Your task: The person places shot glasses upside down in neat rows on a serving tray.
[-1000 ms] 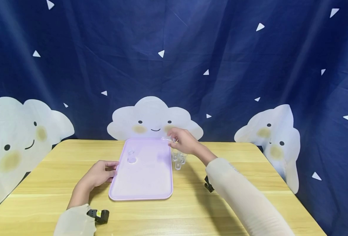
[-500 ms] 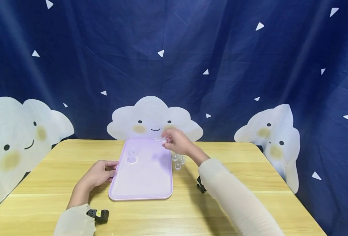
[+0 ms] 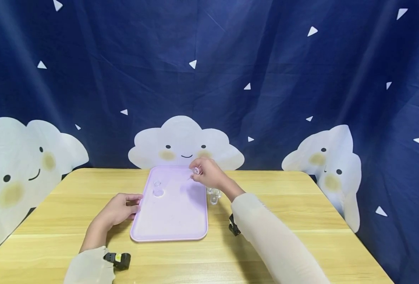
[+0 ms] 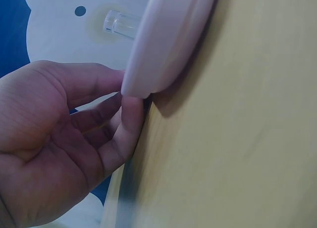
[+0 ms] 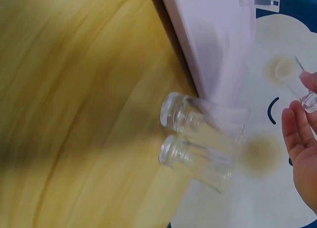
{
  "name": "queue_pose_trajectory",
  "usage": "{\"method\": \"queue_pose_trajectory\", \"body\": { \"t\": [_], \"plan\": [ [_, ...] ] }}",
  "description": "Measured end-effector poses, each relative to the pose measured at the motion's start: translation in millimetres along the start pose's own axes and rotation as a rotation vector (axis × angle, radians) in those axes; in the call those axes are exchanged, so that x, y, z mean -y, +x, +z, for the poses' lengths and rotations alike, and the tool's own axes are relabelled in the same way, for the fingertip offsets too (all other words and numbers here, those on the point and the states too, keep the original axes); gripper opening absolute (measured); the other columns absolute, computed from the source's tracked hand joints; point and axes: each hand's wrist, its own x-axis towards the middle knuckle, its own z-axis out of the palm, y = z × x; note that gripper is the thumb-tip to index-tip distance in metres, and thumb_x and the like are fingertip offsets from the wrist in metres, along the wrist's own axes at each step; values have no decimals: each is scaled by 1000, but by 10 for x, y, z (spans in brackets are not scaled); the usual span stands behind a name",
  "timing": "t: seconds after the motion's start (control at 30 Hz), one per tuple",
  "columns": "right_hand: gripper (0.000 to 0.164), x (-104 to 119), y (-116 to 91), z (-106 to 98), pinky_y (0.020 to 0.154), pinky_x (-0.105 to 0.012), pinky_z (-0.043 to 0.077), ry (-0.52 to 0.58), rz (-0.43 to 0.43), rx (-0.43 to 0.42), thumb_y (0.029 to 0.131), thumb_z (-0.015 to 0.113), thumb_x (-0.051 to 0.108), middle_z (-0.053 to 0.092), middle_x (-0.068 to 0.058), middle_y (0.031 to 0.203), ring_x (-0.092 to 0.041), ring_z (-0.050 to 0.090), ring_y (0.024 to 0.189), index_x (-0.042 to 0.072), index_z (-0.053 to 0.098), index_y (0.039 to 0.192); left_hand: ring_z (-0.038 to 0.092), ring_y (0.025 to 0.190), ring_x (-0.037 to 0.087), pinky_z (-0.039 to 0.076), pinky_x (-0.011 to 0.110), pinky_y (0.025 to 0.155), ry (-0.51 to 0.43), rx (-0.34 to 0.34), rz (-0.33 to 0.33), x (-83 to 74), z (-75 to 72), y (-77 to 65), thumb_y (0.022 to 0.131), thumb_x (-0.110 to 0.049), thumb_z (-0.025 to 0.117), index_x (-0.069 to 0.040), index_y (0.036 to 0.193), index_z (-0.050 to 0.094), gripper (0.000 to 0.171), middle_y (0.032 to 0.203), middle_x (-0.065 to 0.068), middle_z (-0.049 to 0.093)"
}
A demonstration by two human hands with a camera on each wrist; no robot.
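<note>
A pale lilac tray [image 3: 173, 221] lies on the table, its left rim pinched by my left hand [image 3: 118, 208]. In the left wrist view, the thumb touches the rim of the tray [image 4: 163, 45] and a finger sits under it. My right hand [image 3: 211, 173] is above the tray's far right part and grips a small clear shot glass [image 3: 196, 170], tilted with its thick base toward the head camera. Another shot glass [image 3: 158, 192] stands on the tray's left part, and its top shows over the rim in the left wrist view.
Several more clear shot glasses [image 3: 214, 196] stand close together on the wooden table [image 3: 266, 221], just right of the tray. Two of these glasses [image 5: 198, 161] show large in the right wrist view. A dark blue cloth [image 3: 209, 79] with clouds hangs behind the table.
My right hand has moved left and slightly down from beside the tray to over it, carrying the shot glass, which has turned from sideways to base toward the camera. The left hand has stayed put.
</note>
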Motion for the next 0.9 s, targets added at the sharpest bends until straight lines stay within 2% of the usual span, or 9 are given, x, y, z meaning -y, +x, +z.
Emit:
{"method": "queue_pose_trajectory", "body": {
  "t": [0.17,0.37,0.53,0.9],
  "plan": [
    [29,8,17,55,72,-24,51,18,21,2,87,76,6,62,-5,97,-17,58,85,2,71,115,65,95,24,63,33,74,-1,4,-7,-5,-4,1,95,3,62,11,137,58,43,124,27,64],
    [32,58,32,105,75,-24,51,36,64,22,87,76,5,64,-6,100,-16,58,88,1,71,118,64,95,24,63,34,74,0,5,-12,-6,-8,-2,95,3,62,10,137,58,43,123,27,65],
    [35,101,62,170,77,-23,52,15,58,42,85,76,4,67,-7,100,-15,59,88,-2,70,119,64,95,24,63,34,75,0,5,-11,-1,-7,-9,95,4,62,11,137,58,43,124,28,64],
    [33,150,112,338,78,-22,51,29,86,57,86,75,3,69,-6,100,-13,59,87,-1,72,118,64,97,25,63,34,75,-14,8,-10,0,-7,-7,95,4,62,11,137,57,43,124,27,64]
  ]
}}
